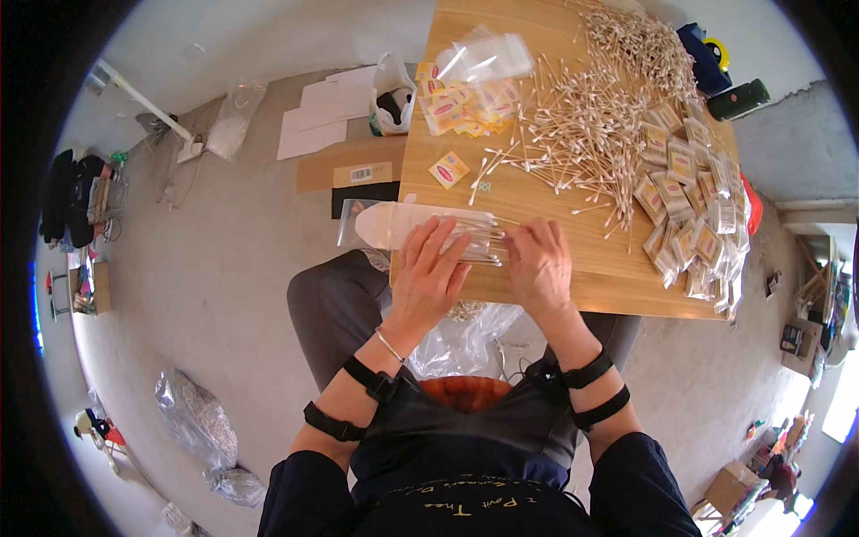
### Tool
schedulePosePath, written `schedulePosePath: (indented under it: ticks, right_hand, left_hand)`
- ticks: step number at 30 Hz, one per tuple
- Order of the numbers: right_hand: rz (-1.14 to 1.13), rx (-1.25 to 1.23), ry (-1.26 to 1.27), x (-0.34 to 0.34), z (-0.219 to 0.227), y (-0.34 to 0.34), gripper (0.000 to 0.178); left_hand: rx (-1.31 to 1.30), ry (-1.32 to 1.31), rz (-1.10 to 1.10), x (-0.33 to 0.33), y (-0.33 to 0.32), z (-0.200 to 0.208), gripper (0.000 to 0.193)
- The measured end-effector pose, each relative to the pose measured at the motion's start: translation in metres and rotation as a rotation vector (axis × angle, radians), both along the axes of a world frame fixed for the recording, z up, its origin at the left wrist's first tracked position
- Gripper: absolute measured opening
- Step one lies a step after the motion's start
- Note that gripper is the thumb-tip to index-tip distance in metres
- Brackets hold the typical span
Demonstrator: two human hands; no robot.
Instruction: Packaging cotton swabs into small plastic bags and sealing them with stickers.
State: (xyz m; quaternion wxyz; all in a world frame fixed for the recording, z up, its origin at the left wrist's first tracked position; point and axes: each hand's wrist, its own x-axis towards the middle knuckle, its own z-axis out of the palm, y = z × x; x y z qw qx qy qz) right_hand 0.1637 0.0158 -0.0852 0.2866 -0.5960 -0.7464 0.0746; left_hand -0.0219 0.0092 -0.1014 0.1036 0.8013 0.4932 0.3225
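A clear plastic bag (353, 225) with a white rounded card (383, 225) lies at the table's near left edge. Thin cotton swabs (485, 260) lie side by side at its right end. Across the bag and swabs rests my left hand (428, 268), its fingers stretched out flat. My right hand (540, 264) is curled at the swabs' right ends, thumb and fingers pinched together on them; its fingertips are partly hidden. Beyond the hands, a small yellow-and-white label card (449, 169) lies by a large loose heap of cotton swabs (586, 125).
Filled packs of swabs (677, 199) are piled at the table's right. Empty clear bags (488, 58) and yellow label cards (465, 103) lie at the back left. A dark cylinder (738, 100) stands by the far right edge. Cardboard (313, 170) and a white bag (392, 94) sit left of the table.
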Motion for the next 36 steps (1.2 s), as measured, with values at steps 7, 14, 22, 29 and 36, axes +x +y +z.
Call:
schedulePosePath:
  ticks: [7, 14, 22, 29, 36]
  right_hand:
    - [0.008, -0.048, -0.102, 0.014, -0.004, 0.037, 0.008]
    - [0.031, -0.108, 0.411, 0.014, 0.014, 0.018, 0.010]
    - [0.060, -0.548, 1.392, -0.015, 0.033, -0.044, 0.006]
    - [0.011, -0.643, 0.709, 0.008, 0.045, -0.058, 0.012]
    - [0.221, -0.333, 0.344, 0.004, 0.040, -0.063, 0.008]
  left_hand:
    - [-0.012, -0.009, -0.014, 0.001, 0.000, -0.001, 0.036]
    - [-0.406, -0.507, 0.036, 0.007, -0.011, 0.022, 0.025]
    - [-0.968, -1.039, -0.120, 0.023, -0.033, 0.026, 0.020]
    - [-0.810, -0.434, -0.207, -0.005, -0.041, 0.047, 0.015]
    - [-0.891, -0.682, -0.021, -0.005, -0.047, 0.039, 0.017]
